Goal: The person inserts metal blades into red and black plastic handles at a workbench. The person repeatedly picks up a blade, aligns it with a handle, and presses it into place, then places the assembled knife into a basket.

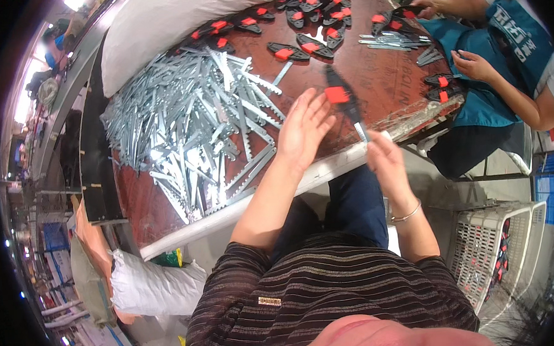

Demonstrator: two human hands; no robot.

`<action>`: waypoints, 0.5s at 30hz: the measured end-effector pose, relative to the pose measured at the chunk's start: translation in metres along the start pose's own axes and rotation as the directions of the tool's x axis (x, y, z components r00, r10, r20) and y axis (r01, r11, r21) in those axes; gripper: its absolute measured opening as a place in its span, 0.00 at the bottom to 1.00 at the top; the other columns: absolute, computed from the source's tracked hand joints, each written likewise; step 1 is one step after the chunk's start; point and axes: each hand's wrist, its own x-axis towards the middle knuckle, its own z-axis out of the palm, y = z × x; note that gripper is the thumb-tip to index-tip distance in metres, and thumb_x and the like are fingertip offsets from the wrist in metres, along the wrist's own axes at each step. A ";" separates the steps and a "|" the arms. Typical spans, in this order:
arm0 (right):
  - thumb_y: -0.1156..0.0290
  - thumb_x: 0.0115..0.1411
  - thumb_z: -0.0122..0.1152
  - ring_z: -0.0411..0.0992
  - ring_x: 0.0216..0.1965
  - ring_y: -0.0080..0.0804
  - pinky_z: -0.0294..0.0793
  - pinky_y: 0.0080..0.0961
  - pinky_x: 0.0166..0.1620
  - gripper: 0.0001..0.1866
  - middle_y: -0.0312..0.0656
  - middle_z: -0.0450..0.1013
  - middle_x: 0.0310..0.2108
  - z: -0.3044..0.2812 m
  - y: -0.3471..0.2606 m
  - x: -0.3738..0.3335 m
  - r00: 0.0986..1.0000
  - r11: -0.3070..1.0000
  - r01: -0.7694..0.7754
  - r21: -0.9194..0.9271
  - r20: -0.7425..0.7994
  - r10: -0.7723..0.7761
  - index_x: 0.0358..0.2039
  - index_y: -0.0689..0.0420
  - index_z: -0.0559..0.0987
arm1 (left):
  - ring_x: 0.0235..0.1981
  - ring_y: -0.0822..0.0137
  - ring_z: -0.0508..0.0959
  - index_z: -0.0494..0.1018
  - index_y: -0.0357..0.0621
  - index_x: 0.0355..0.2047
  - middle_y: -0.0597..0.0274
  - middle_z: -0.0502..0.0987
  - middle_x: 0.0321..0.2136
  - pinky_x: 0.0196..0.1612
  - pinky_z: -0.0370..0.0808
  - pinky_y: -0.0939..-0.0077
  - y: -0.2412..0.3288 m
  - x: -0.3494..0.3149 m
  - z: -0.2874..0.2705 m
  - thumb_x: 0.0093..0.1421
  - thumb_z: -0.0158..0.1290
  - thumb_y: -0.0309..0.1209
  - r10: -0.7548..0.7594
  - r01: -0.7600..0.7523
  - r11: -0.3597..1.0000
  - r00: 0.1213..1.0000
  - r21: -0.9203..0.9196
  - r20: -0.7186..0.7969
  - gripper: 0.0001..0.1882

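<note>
My right hand (387,161) is closed in a pinch on the near end of a metal strip (360,131). The strip's far end meets a black plastic piece with a red tab (342,96), held tilted over the table's near edge and slightly blurred. My left hand (306,126) is open, fingers stretched out, just left of that piece; whether it touches is unclear. Left of this hand lies a big heap of notched metal strips (189,115). Further off on the brown table (372,80) lie several more black pieces with red tabs (312,46).
A co-worker in a teal apron (473,94) sits at the right, beside a small stack of strips (395,40). A white sack (175,25) lies at the back left. White plastic crates (478,247) stand low on the right; another white sack (154,283) is below left.
</note>
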 end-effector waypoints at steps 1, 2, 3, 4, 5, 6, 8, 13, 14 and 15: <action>0.70 0.64 0.49 0.60 0.20 0.14 0.58 0.13 0.24 0.16 0.27 0.64 0.19 -0.014 0.004 0.008 0.999 0.991 0.005 -0.132 -0.037 -0.010 0.50 0.63 0.70 | 0.49 0.62 0.71 0.61 0.43 0.55 0.55 0.68 0.51 0.51 0.69 0.67 0.006 -0.004 -0.007 0.66 0.43 0.41 0.098 -0.094 0.992 0.995 0.082 -0.034 0.21; 0.68 0.63 0.50 0.64 0.20 0.18 0.61 0.15 0.24 0.17 0.31 0.67 0.18 -0.025 0.005 0.015 0.997 0.965 0.002 -0.260 -0.073 -0.022 0.51 0.62 0.71 | 0.49 0.63 0.71 0.62 0.44 0.54 0.55 0.68 0.51 0.51 0.69 0.67 0.015 -0.010 -0.015 0.65 0.45 0.38 0.194 -0.181 0.969 0.979 0.169 -0.063 0.20; 0.65 0.62 0.51 0.69 0.21 0.25 0.64 0.20 0.24 0.19 0.38 0.69 0.18 -0.036 0.002 0.020 0.987 0.808 -0.001 -0.589 -0.129 -0.093 0.51 0.61 0.71 | 0.49 0.64 0.71 0.64 0.45 0.51 0.57 0.70 0.49 0.51 0.69 0.68 0.026 -0.015 -0.023 0.64 0.47 0.32 0.281 -0.250 0.945 0.951 0.209 -0.133 0.16; 0.61 0.61 0.53 0.73 0.21 0.32 0.67 0.24 0.24 0.21 0.44 0.72 0.18 -0.040 -0.003 0.024 0.973 0.544 -0.027 -0.839 -0.146 -0.176 0.50 0.59 0.71 | 0.47 0.66 0.71 0.66 0.45 0.48 0.59 0.71 0.46 0.50 0.69 0.69 0.040 -0.024 -0.029 0.63 0.46 0.30 0.397 -0.347 0.897 0.904 0.273 -0.158 0.13; 0.56 0.58 0.55 0.74 0.23 0.44 0.70 0.34 0.24 0.23 0.49 0.74 0.21 -0.036 -0.009 0.025 0.906 0.211 -0.026 -0.977 -0.113 -0.409 0.51 0.55 0.72 | 0.45 0.67 0.71 0.67 0.46 0.48 0.61 0.72 0.44 0.49 0.69 0.70 0.050 -0.029 -0.039 0.63 0.47 0.29 0.488 -0.421 0.853 0.852 0.307 -0.188 0.12; 0.57 0.58 0.56 0.73 0.20 0.46 0.70 0.36 0.24 0.19 0.44 0.74 0.21 -0.029 -0.016 0.027 0.885 0.095 -0.113 -0.989 -0.144 -0.443 0.47 0.52 0.73 | 0.44 0.69 0.71 0.67 0.46 0.47 0.62 0.72 0.44 0.48 0.69 0.72 0.059 -0.035 -0.045 0.63 0.47 0.28 0.550 -0.465 0.822 0.796 0.328 -0.252 0.12; 0.59 0.56 0.59 0.74 0.23 0.45 0.71 0.38 0.26 0.14 0.43 0.74 0.22 -0.002 -0.025 0.034 0.878 0.197 0.042 -0.980 -0.058 -0.476 0.41 0.51 0.74 | 0.44 0.71 0.70 0.67 0.45 0.46 0.64 0.71 0.44 0.48 0.68 0.74 0.073 -0.041 -0.058 0.63 0.46 0.27 0.630 -0.530 0.766 0.731 0.362 -0.262 0.11; 0.65 0.50 0.62 0.74 0.35 0.39 0.73 0.35 0.33 0.11 0.41 0.73 0.28 0.102 -0.007 0.070 0.826 0.250 0.513 -0.821 0.392 -0.405 0.33 0.54 0.74 | 0.45 0.71 0.70 0.67 0.44 0.47 0.64 0.70 0.44 0.46 0.68 0.76 0.081 -0.044 -0.062 0.62 0.47 0.26 0.623 -0.502 0.744 0.760 0.441 -0.185 0.12; 0.66 0.49 0.62 0.74 0.35 0.40 0.74 0.35 0.34 0.11 0.42 0.72 0.28 0.114 0.002 0.082 0.808 0.229 0.545 -0.806 0.434 -0.398 0.32 0.56 0.74 | 0.45 0.71 0.70 0.67 0.44 0.47 0.64 0.70 0.44 0.46 0.68 0.77 0.079 -0.041 -0.060 0.62 0.47 0.26 0.611 -0.492 0.738 0.778 0.461 -0.147 0.13; 0.67 0.48 0.61 0.73 0.35 0.40 0.74 0.35 0.34 0.11 0.43 0.72 0.28 0.119 0.014 0.092 0.793 0.196 0.559 -0.806 0.450 -0.409 0.31 0.57 0.74 | 0.45 0.72 0.70 0.67 0.43 0.47 0.64 0.69 0.44 0.45 0.68 0.78 0.079 -0.038 -0.059 0.61 0.48 0.25 0.578 -0.466 0.746 0.808 0.475 -0.116 0.13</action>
